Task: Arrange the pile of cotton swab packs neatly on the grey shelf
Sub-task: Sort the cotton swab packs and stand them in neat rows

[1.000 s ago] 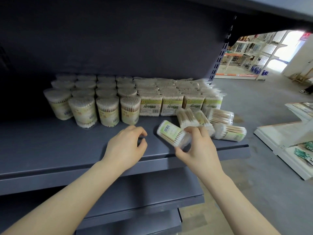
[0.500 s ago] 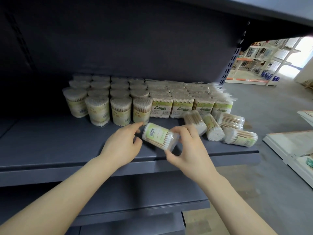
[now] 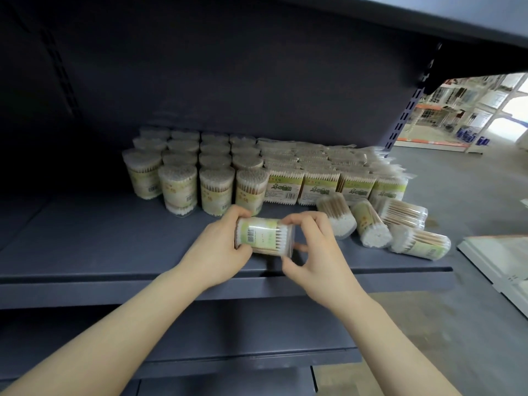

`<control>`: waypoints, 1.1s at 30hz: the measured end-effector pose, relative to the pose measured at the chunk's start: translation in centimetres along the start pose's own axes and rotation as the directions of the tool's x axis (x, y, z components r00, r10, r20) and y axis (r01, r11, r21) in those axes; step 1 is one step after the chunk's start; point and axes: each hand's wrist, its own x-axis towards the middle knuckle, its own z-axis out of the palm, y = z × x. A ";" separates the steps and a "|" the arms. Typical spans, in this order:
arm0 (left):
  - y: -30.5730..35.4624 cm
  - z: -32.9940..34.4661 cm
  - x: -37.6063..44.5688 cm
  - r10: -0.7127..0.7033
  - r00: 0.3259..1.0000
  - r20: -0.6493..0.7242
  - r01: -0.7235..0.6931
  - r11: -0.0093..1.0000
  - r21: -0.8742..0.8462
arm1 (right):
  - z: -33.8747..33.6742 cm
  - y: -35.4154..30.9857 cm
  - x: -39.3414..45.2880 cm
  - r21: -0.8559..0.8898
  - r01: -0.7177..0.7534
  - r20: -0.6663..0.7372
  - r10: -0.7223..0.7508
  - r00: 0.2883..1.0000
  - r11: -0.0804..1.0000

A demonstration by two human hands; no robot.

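Grey shelf (image 3: pixel 85 252) in a shop aisle: both hands hold one round cotton swab pack (image 3: pixel 264 237) sideways just above its near edge, left hand (image 3: pixel 220 250) and right hand (image 3: pixel 317 252) with fingers curled around opposite ends. Upright packs (image 3: pixel 183 167) stand in rows behind; four loose packs (image 3: pixel 380 221) lie toppled at right.

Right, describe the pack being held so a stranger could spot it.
On the grey shelf, look just in front of the upright round packs. The held pack lies sideways between the left hand and right hand, the only one off the shelf.
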 end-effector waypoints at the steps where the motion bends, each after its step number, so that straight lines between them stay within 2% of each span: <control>1: 0.0 0.1 0.1 -0.010 1.000 -0.003 0.010 1.000 -0.020 | -0.1 0.0 0.1 0.010 -0.007 0.005 0.007 1.000 1.000; 6: 0.0 0.2 0.5 -0.041 0.999 -0.006 0.040 0.992 -0.122 | -0.6 0.4 0.8 0.056 -0.017 0.004 0.017 1.000 0.998; 11: -0.2 0.7 0.5 -0.049 0.999 0.010 0.050 0.982 -0.180 | -0.9 1.1 1.7 0.157 -0.093 -0.034 0.099 0.994 0.983; 17: 0.1 1.5 0.1 -0.092 0.995 0.041 0.099 0.967 -0.236 | -1.4 0.6 2.6 0.227 -0.042 -0.032 0.051 0.998 0.973; 21: 0.3 1.5 0.2 -0.120 0.993 0.009 0.117 0.947 -0.300 | -1.7 0.4 3.4 0.300 -0.019 -0.088 0.048 0.995 0.954; 33: 2.3 1.3 -1.0 -0.155 0.983 -0.098 0.116 0.941 -0.318 | -2.1 -0.7 4.9 0.272 -0.025 -0.105 0.055 0.993 0.962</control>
